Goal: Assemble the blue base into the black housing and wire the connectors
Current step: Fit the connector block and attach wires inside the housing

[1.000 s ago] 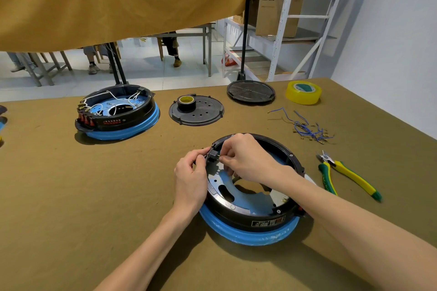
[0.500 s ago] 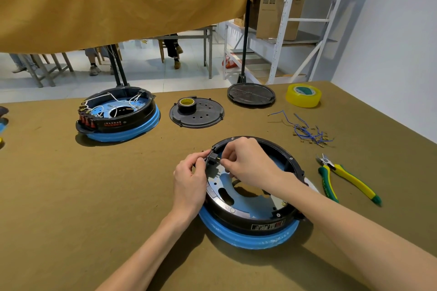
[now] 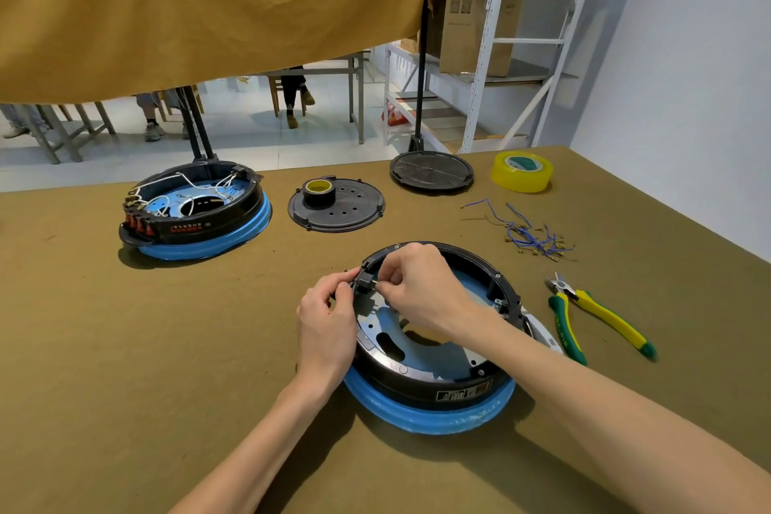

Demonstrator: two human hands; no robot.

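A black ring housing [image 3: 471, 386] sits on a blue base [image 3: 429, 415] in front of me on the table. At its far left rim is a small black connector [image 3: 364, 283]. My left hand [image 3: 327, 323] pinches that connector from outside the rim. From inside the ring, my right hand [image 3: 421, 288] pinches a small metal terminal against the connector. The blue and metal plate inside the housing is partly hidden by my right wrist.
A second wired housing on a blue base [image 3: 196, 213] stands at the back left. Behind lie a black cover [image 3: 336, 207] with a tape roll [image 3: 318, 190], a black disc [image 3: 432, 171] and yellow tape [image 3: 521, 171]. Blue wires [image 3: 530, 238] and green-yellow pliers [image 3: 596, 317] lie to the right.
Both hands stay at the connector on the left rim; the fingers shift slightly. The view has dipped a little.
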